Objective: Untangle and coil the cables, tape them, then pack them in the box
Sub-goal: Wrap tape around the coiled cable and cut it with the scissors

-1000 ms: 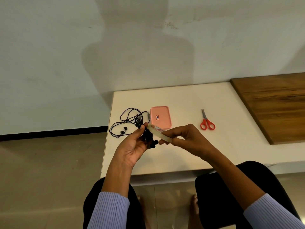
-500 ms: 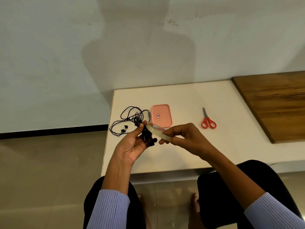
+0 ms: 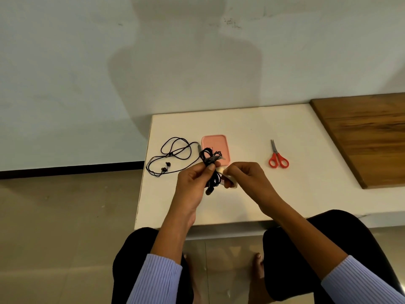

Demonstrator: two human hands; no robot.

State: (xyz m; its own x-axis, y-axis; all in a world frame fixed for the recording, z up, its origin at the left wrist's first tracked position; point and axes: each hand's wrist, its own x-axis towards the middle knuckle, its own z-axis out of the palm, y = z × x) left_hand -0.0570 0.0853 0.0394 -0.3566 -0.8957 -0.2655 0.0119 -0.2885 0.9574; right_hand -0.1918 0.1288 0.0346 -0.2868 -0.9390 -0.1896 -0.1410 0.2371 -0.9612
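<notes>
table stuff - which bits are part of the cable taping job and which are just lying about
In the job:
coiled cable, gripped by left hand
tape roll, held by right hand
loose earphone cable
pink box
scissors

Lying about:
wooden board

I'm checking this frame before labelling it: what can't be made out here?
Head view only:
- Clear tape roll: mostly hidden inside the right hand; whether a strip already binds the bundle is unclear.
- Coiled black cable bundle: its middle is covered by the left hand.
- Closed pink rectangular box: its label is too small, partly behind the bundle.
- Brown wooden board: cut off by the right edge.
</notes>
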